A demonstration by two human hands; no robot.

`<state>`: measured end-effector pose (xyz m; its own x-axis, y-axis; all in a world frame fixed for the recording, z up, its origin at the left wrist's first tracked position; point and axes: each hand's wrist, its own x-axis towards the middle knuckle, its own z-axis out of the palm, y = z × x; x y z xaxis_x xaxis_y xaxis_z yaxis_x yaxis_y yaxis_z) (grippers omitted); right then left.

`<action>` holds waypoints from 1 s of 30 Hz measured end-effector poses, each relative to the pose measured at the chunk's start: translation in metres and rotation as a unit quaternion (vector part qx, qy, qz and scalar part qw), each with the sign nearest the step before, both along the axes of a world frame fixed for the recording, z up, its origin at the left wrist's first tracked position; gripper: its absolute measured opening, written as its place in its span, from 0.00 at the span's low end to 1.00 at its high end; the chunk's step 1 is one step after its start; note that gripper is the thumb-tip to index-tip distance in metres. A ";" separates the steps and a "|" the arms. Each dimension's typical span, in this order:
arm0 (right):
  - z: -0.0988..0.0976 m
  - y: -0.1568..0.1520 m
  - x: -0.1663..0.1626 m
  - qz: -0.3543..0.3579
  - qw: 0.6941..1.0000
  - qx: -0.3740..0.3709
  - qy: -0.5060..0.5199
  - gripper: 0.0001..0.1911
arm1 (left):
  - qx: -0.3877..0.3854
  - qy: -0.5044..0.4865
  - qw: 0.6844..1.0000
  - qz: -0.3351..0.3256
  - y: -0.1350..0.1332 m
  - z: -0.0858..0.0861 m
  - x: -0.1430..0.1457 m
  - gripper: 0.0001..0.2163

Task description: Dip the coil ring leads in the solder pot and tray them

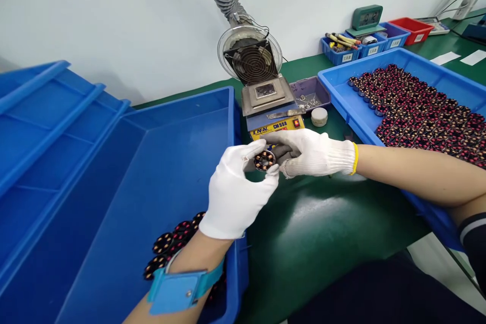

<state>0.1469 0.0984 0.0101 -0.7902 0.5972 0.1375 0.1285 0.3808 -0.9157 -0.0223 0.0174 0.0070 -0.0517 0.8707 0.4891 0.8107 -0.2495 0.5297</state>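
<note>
Between my gloved hands is a small round motor stator (265,160) with copper windings around a black core, its open face turned towards me. My left hand (241,182), in a white glove, pinches it between thumb and fingers at its left and lower edge. From the right, my right hand (304,154) reaches over in a white knitted glove with dark-stained fingers. Its fingers are curled against the stator's right side; the exact contact there is partly hidden. Just behind the hands stands a yellow solder pot (279,125) with a flat metal top.
A blue tray (231,126) on the left holds several stators near my forearm. Another blue tray (341,106), right, is packed with stators. A fume hose with fan (254,63) hangs above the pot. Nearby are a purple bin (322,93), white round container (319,117) and tool boxes (347,56).
</note>
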 end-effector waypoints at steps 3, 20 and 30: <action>0.002 0.002 0.004 -0.028 1.000 0.002 -0.003 0.33 | 0.041 0.092 0.994 0.030 0.000 0.000 -0.002 0.19; 0.005 0.008 0.010 -0.080 0.987 0.054 -0.131 0.10 | 0.020 0.081 0.995 0.049 0.001 -0.003 0.001 0.20; -0.006 0.003 0.007 -0.132 0.970 0.179 -0.101 0.19 | -0.069 -0.061 0.993 0.078 0.006 -0.004 0.000 0.23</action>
<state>0.1539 0.1013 0.0037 -0.6487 0.7250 0.2314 0.4272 0.5985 -0.6777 -0.0226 0.0238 0.0027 -0.2437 0.9054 0.3475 0.7611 -0.0435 0.6472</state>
